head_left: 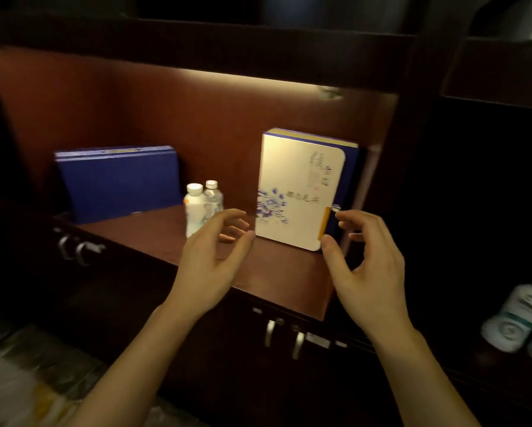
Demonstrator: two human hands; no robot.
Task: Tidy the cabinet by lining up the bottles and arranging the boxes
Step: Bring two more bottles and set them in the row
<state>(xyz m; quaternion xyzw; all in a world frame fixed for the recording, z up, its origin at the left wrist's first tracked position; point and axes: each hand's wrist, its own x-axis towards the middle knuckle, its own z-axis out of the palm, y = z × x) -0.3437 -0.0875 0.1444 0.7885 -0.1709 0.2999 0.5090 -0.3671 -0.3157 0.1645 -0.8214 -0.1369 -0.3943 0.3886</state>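
Note:
A cream box with blue flower print (pixel 298 192) stands upright at the right end of the wooden shelf (pixel 153 238). A dark blue box (pixel 116 183) leans against the back wall at the left. Between them stand a white bottle (pixel 194 211) and a clear water bottle (pixel 212 197), side by side. My left hand (pixel 215 257) hovers just left of the cream box's lower corner, fingers loosely spread and holding nothing. My right hand (pixel 363 263) hovers at the box's lower right corner, fingers spread, thumb close to its orange edge strip.
Cabinet doors with metal handles (pixel 284 335) sit below the shelf, more handles (pixel 73 248) at the left. White bottles with green labels (pixel 520 318) lie in the dark compartment at the right. A dark post (pixel 412 180) borders the shelf on the right.

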